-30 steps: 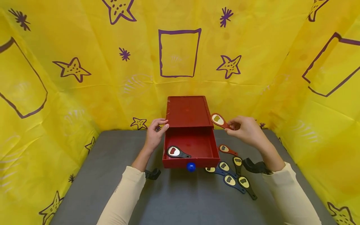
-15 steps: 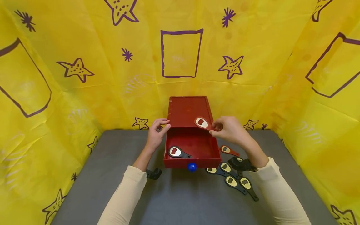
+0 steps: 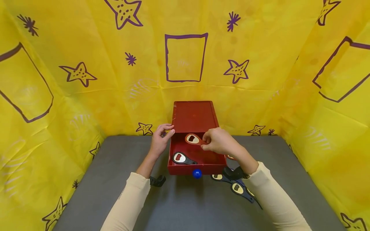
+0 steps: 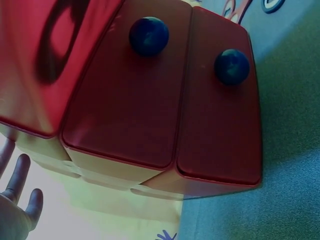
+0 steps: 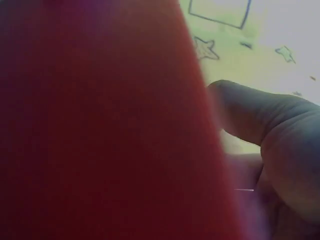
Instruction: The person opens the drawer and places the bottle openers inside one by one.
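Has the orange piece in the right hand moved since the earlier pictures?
Yes: the right hand carried the orange piece left and down in view, from the right edge of the red cabinet to over its open drawer.

A grey tabletop [image 3: 124, 192] supports a red drawer unit [image 3: 194, 116] towards the rear. Dark-blue bottle openers [image 3: 237, 188] lie near its front right.

Drawers [image 4: 122, 95]: head above, left wrist near
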Demonstrator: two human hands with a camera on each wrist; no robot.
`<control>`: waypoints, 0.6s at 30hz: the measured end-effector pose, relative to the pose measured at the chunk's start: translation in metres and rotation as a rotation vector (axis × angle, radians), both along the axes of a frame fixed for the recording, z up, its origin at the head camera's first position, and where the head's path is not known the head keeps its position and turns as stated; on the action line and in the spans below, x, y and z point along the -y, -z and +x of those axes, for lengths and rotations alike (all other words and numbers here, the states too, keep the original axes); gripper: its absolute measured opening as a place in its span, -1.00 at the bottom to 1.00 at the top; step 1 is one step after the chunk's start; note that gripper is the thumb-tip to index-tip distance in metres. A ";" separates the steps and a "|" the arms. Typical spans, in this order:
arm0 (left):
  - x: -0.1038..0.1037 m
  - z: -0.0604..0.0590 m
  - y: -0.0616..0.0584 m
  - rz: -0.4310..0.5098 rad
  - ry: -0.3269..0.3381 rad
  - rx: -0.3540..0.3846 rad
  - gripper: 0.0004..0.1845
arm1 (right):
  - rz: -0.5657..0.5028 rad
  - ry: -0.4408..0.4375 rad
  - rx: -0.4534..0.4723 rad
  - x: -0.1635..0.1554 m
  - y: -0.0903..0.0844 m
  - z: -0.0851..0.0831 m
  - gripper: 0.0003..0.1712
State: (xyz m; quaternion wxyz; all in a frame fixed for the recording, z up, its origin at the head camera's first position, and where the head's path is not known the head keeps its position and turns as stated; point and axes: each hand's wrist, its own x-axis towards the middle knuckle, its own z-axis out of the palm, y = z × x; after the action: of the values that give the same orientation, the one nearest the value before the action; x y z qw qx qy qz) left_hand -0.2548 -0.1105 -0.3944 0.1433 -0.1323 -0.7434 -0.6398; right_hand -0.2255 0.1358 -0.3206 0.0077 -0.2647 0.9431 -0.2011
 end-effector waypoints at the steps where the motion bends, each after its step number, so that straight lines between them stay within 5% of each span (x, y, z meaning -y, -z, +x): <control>1: 0.000 0.000 0.000 0.002 0.000 -0.001 -0.70 | 0.010 -0.001 0.008 0.003 0.001 0.000 -0.87; 18: 0.001 -0.001 0.000 0.016 0.013 0.018 -0.70 | 0.155 0.104 0.021 0.041 0.032 0.001 -0.69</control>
State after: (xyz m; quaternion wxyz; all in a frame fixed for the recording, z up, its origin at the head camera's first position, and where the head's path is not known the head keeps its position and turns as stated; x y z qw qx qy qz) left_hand -0.2559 -0.1117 -0.3942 0.1335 -0.1302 -0.7386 -0.6478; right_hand -0.2247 0.0950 -0.3526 0.0277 -0.2117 0.9682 -0.1305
